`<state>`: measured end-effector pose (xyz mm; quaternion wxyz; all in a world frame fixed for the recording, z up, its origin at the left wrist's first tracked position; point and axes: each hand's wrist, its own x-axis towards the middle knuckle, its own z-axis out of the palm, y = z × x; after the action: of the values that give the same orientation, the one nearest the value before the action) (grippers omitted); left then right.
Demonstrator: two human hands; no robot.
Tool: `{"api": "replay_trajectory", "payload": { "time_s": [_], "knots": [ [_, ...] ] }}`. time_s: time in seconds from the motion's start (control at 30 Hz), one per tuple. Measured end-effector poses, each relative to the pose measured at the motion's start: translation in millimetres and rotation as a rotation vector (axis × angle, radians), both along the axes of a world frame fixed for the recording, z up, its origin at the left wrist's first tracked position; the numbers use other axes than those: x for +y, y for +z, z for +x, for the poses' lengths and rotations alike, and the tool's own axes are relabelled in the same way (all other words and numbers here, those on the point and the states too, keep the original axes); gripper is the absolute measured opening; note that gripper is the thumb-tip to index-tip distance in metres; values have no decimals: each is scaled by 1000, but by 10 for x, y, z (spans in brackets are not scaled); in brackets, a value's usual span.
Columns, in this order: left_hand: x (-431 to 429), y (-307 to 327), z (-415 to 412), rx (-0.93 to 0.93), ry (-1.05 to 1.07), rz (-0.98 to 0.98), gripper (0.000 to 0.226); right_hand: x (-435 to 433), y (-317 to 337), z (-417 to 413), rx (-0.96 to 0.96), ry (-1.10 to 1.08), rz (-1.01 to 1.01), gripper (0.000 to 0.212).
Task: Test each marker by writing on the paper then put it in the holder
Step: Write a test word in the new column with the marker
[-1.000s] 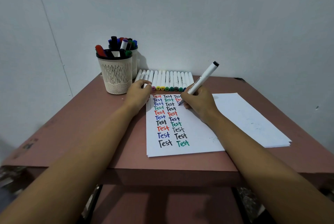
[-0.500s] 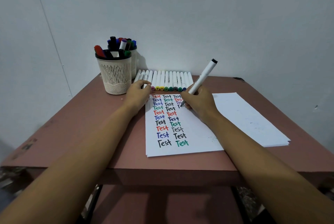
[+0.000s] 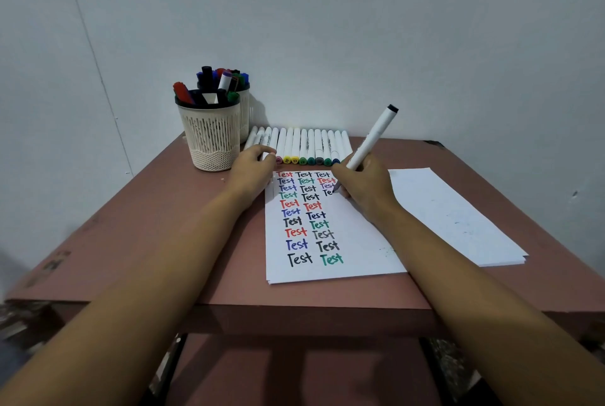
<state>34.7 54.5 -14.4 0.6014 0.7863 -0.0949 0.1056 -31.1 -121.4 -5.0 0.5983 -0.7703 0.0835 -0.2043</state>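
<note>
Your marker point(image 3: 370, 140) had moved right, adding a letter; your right hand point(image 3: 363, 189) pinched it in a firm grip, left hand point(image 3: 252, 173) steadied the paper point(image 3: 360, 242), grip unclear. You needed even pressure.

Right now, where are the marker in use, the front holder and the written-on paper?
marker point(image 3: 372, 137), head view, on its white barrel.
front holder point(image 3: 212, 139), head view, on its mesh wall.
paper point(image 3: 360, 238), head view, on a bare patch.

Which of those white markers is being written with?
The marker tilted in the right hand, tip on the paper; the other markers lie in a row.
</note>
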Motion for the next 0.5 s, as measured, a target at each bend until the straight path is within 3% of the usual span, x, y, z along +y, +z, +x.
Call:
{"api": "replay_trajectory", "payload": {
  "time_s": [0.5],
  "knots": [
    [3,7,-6,-14,16,39,19,6,20,-27,-6,-25,-11,17]
  ]
}}
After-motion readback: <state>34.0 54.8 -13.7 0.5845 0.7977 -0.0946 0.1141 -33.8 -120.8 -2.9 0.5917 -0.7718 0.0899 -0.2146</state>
